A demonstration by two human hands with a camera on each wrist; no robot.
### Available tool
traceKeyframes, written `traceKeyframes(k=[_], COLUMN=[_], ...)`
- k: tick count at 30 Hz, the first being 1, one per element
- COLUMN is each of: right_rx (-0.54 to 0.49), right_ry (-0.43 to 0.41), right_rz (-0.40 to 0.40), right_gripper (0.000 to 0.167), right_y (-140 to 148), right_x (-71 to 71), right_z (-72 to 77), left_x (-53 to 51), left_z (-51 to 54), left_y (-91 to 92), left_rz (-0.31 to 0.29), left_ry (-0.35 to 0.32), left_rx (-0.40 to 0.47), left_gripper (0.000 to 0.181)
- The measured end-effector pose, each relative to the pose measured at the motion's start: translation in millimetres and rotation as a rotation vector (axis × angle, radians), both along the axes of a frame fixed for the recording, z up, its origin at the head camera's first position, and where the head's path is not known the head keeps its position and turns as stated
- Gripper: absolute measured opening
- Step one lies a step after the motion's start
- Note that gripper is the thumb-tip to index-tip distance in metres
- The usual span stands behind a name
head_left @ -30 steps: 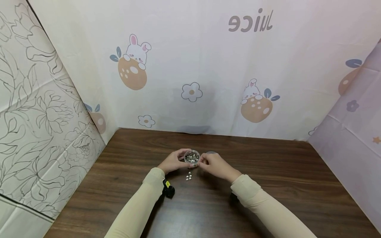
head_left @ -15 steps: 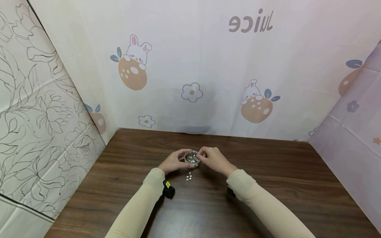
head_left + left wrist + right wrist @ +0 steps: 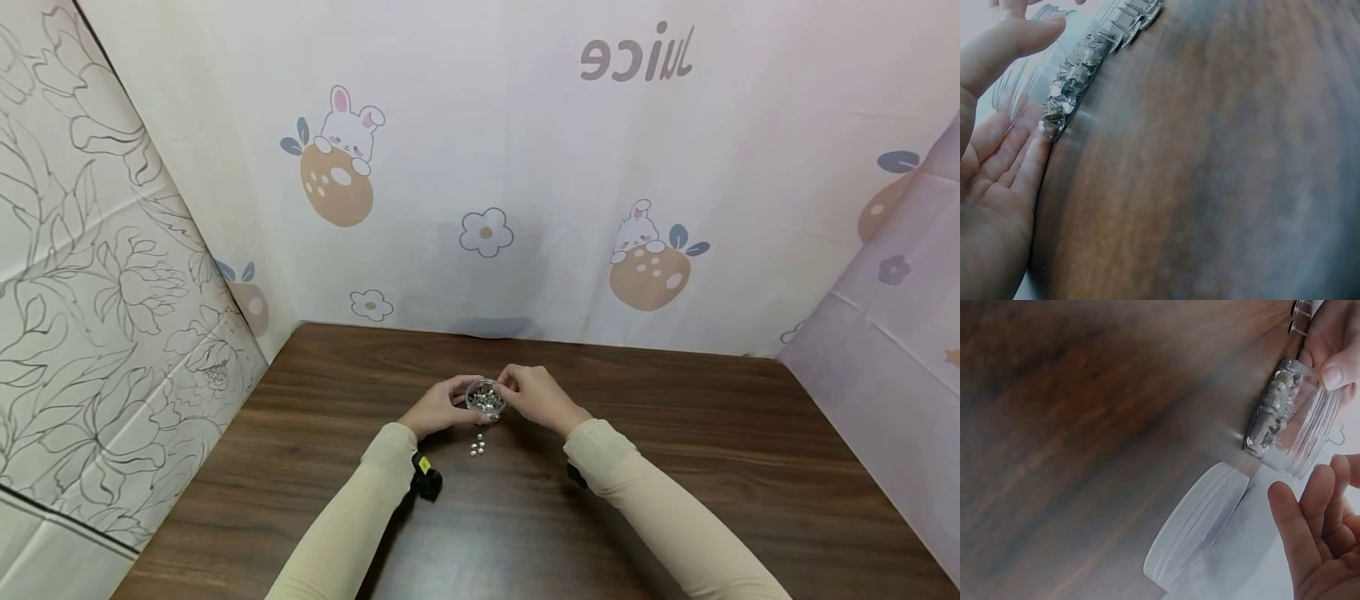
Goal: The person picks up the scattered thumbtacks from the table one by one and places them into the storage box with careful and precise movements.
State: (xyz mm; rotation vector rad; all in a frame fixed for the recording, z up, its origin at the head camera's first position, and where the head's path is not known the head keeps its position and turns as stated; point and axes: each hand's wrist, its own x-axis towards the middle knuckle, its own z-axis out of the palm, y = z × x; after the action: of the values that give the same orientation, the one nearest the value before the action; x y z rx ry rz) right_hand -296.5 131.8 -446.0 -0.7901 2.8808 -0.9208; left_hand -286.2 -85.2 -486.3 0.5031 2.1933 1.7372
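Note:
In the head view my left hand [image 3: 441, 407] holds a clear round jar [image 3: 1054, 56], thumb on the near side and fingers round the far side. Silvery thumbtacks [image 3: 1275, 403] lie piled in its bottom. My right hand [image 3: 542, 400] is at the jar's right rim, index finger and thumb bent down to the mouth. In the right wrist view its other fingers [image 3: 1297, 525] are spread and partly bent. Whether a tack is between the fingertips is hidden. Several loose thumbtacks [image 3: 477, 447] stand points up on the table just in front of the jar.
A clear screw lid [image 3: 1194, 528] lies on the table beside the jar, under the right hand's side; the hand hides it in the head view. The brown wood table [image 3: 675, 467] meets a printed cloth backdrop [image 3: 555, 167] at the back.
My right hand has moved from the jar's front right side up to its rim and slightly back, covering the lid. The left hand and jar hold their place.

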Motion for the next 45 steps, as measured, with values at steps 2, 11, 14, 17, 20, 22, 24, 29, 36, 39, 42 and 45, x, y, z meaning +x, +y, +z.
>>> traceKeyframes(k=[2,11,14,17,20,22,24,29,36,39,42,45], right_rx=[-0.003,-0.032,-0.017,0.009,0.022,0.026,0.027,0.033,0.076,0.087,0.082,0.088], right_ry=[0.001,0.001,0.013,0.03,0.023,0.009,0.008,0.007,0.018,0.024,0.021,0.03], right_rz=[-0.005,0.038,0.06,0.096,0.144,0.167,0.182,0.198,0.251,0.275,0.283,0.285], right_gripper=[0.012,0.008,0.006,0.006,0.007,0.007,0.008,0.007,0.006,0.004,0.003,0.006], right_y=[0.5,3.5,2.6,0.4,-1.3,-2.0,-2.0,-1.9,-5.0,-5.6,-7.1,-9.5], right_x=[1.4,12.7,18.7,25.2,30.4,33.2,34.8,36.8,38.2,38.8,39.8,40.1], right_z=[0.5,1.3,0.0,-1.9,-4.0,-5.0,-6.1,-9.6,-17.3,-20.7,-22.3,-23.1], left_x=[-0.4,-3.2,-10.1,-17.3,-17.7,-17.8,-17.9,-18.4,-19.6,-19.5,-18.9,-18.5], left_z=[0.0,-3.0,-14.1,-25.3,-25.1,-25.1,-25.6,-26.4,-26.9,-27.1,-27.0,-26.4], left_y=[0.4,0.8,0.2,-1.1,-2.2,-2.7,-2.8,-2.8,-3.0,-3.2,-3.5,-3.5], left_rz=[-0.003,-0.008,-0.003,-0.004,-0.013,-0.015,-0.017,-0.018,-0.021,-0.026,-0.026,-0.025], left_ry=[0.002,0.007,0.012,0.02,0.037,0.051,0.056,0.051,0.055,0.061,0.067,0.067], left_rx=[0.002,0.007,-0.012,-0.03,-0.035,-0.038,-0.036,-0.032,-0.03,-0.031,-0.036,-0.039], left_gripper=[0.069,0.069,0.07,0.07,0.069,0.069,0.069,0.068,0.068,0.067,0.067,0.066])
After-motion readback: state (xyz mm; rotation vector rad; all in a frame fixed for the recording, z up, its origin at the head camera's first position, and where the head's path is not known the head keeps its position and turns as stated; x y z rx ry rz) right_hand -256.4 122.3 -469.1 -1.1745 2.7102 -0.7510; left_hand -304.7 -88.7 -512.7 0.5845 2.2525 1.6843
